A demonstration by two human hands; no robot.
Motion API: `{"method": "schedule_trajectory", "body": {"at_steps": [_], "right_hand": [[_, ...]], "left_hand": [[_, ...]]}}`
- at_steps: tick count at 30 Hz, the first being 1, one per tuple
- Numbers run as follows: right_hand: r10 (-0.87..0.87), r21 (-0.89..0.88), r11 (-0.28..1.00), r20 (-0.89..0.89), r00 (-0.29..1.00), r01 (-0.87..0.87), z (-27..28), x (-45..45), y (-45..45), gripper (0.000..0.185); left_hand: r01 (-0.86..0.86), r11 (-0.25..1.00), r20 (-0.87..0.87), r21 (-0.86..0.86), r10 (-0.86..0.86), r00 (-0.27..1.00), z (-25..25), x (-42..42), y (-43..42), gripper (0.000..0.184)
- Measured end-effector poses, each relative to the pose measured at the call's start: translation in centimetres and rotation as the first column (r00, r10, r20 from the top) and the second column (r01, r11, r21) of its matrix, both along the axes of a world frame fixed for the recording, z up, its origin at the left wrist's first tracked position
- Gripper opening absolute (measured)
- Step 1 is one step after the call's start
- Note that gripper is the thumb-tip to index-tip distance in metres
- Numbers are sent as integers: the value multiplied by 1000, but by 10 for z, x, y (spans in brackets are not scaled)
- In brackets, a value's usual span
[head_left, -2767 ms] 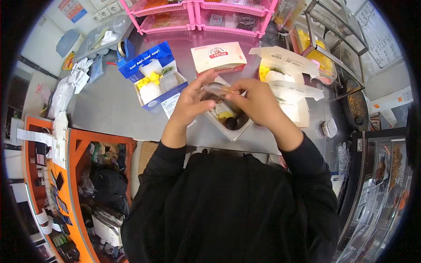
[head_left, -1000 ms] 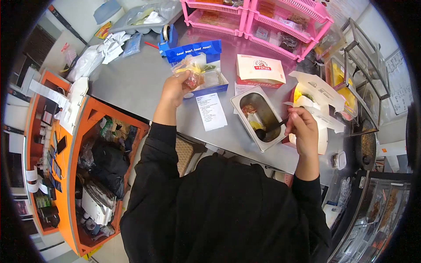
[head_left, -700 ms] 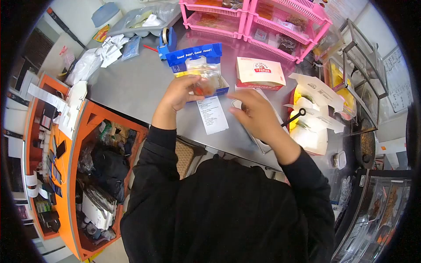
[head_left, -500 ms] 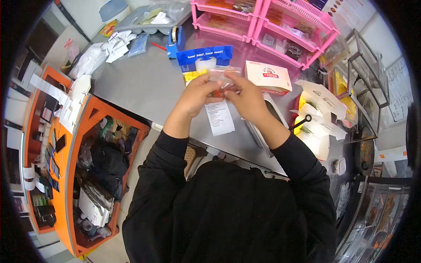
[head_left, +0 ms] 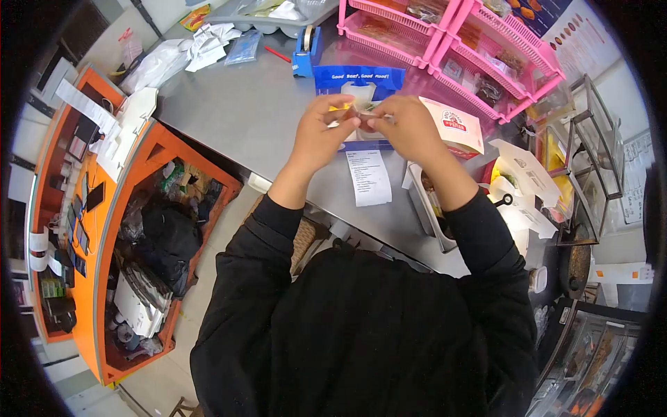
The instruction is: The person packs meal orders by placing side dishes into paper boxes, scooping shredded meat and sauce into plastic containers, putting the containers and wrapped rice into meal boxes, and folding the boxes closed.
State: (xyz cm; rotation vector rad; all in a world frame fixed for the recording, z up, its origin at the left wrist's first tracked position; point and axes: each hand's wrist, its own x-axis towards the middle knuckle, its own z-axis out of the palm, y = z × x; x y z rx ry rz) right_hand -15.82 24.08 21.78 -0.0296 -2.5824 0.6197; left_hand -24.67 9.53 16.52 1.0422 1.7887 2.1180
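Note:
My left hand (head_left: 321,132) and my right hand (head_left: 406,126) pinch a small clear plastic bag (head_left: 363,117) between their fingertips, with the thumbs close together. What lies inside the bag is hard to make out. Directly beneath the hands is an open cardboard box with a blue printed lid (head_left: 379,78) standing up at the back; something yellow shows inside it, and the fingers hide much of the rest. A printed receipt (head_left: 369,179) lies flat on the metal counter in front of this box. Beside my right hand stands a closed white and red box (head_left: 453,121).
Under my right forearm is a metal tray (head_left: 425,201). An open white carton (head_left: 521,165) stands to the right. Pink stacked baskets (head_left: 445,66) and a blue tape dispenser (head_left: 306,55) are at the back. Left of the steel counter (head_left: 229,115) is an orange shelf unit (head_left: 114,257).
The view has shifted, so counter items appear farther right, and more of the tray shows. My fingers have changed their hold on the bag, with the thumbs now nearly meeting.

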Motion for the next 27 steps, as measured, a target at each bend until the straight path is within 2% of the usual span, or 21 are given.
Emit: {"method": "schedule_trajectory", "body": {"at_steps": [2, 3, 5, 8, 11, 14, 17, 20, 23, 26, 27], "right_hand": [[43, -299, 953, 309, 950, 54, 6, -13, 5, 17], [52, -317, 947, 334, 941, 61, 3, -20, 10, 16], [70, -354, 932, 387, 919, 78, -14, -33, 21, 15], [108, -292, 955, 478, 872, 41, -37, -51, 30, 11], [235, -354, 934, 498, 835, -51, -74, -68, 40, 11], [220, -255, 964, 590, 777, -78, -89, -76, 38, 12], [196, -277, 960, 579, 792, -35, -87, -77, 34, 11], [144, -196, 980, 539, 830, -42, -90, -83, 35, 11], [196, -279, 960, 590, 783, -30, -86, -85, 34, 11], [177, -188, 979, 566, 805, -84, -85, -80, 28, 13], [167, -108, 986, 559, 812, -129, -84, -77, 25, 13]], "left_hand": [[-185, 983, 20, -9, 185, 982, 5, 5, -9, 30], [-277, 951, -237, -135, 240, 941, -4, 0, -14, 32], [-513, 807, -695, -293, 189, 694, -34, -10, -27, 36], [-488, 723, -725, -489, -26, 688, -66, 4, -29, 38], [-454, 641, -696, -619, -181, 695, -87, 15, -32, 41], [-416, 643, -624, -643, -125, 771, -85, 24, -35, 46], [-572, 687, -720, -448, 102, 686, -72, 22, -29, 49], [-517, 658, -673, -548, 20, 739, -84, 11, -25, 50], [-423, 729, -649, -538, -38, 760, -89, 7, -28, 51], [-378, 752, -652, -541, -90, 753, -86, 6, -33, 51], [-347, 756, -618, -555, -96, 781, -83, 5, -34, 50]]}}
